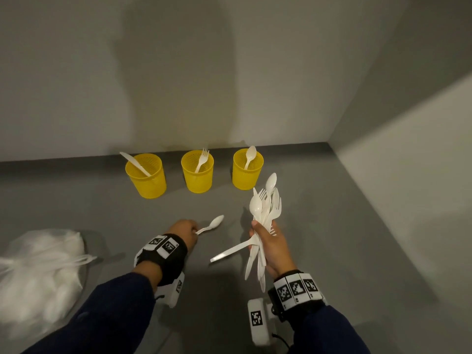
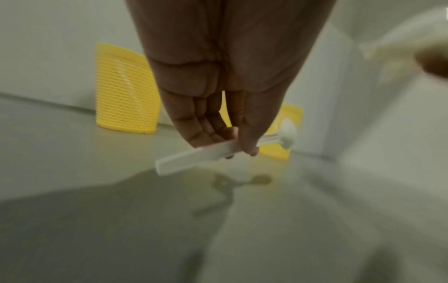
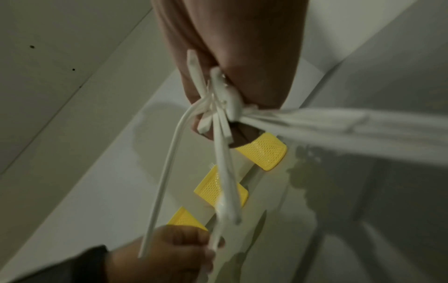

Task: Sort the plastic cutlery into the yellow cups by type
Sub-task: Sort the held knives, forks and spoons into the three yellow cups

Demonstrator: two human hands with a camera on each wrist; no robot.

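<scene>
Three yellow mesh cups stand in a row near the back wall: the left cup (image 1: 146,176) holds a white knife, the middle cup (image 1: 197,171) a fork, the right cup (image 1: 247,169) a spoon. My left hand (image 1: 184,232) pinches a single white spoon (image 1: 212,224) by its handle, bowl pointing toward the cups; the left wrist view shows that spoon (image 2: 225,149) between thumb and fingers. My right hand (image 1: 268,241) grips a mixed bundle of white cutlery (image 1: 264,213), spoons, forks and knives fanning upward, handles sticking out below. The bundle (image 3: 223,118) fills the right wrist view.
A clear plastic bag (image 1: 38,274) with more white cutlery lies at the left on the grey surface (image 1: 332,226). A white wall runs behind the cups, and another closes the right side, forming a corner.
</scene>
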